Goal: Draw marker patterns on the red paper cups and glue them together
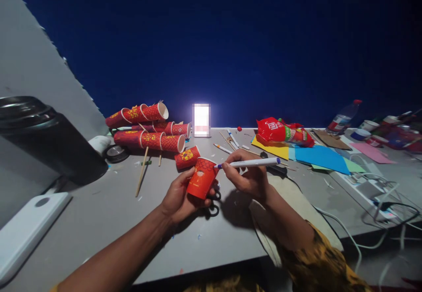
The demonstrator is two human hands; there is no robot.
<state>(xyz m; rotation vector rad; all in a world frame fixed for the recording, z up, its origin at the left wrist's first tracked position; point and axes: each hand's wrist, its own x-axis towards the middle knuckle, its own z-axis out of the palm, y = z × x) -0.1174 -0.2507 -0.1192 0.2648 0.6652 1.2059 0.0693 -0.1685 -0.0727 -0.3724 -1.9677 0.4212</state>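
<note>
My left hand [183,195] is wrapped round a red paper cup [201,182], tilted with its mouth away from me. My right hand [247,177] grips a white marker [253,162] with a purple tip and purple end. That tip is at the cup's right side near the rim; whether it touches cannot be made out. Under the left hand the black loops of a pair of scissors [213,210] show, the blades hidden. Just behind the held cup lies another red paper cup [187,157].
Stacks of red paper cups [150,140] lie at the back left beside a black flask [49,138]. Wooden sticks [141,175], coloured paper [319,156], a red packet [280,131] and a plastic bottle [344,118] surround the hands. A power strip [365,193] with cables is at right.
</note>
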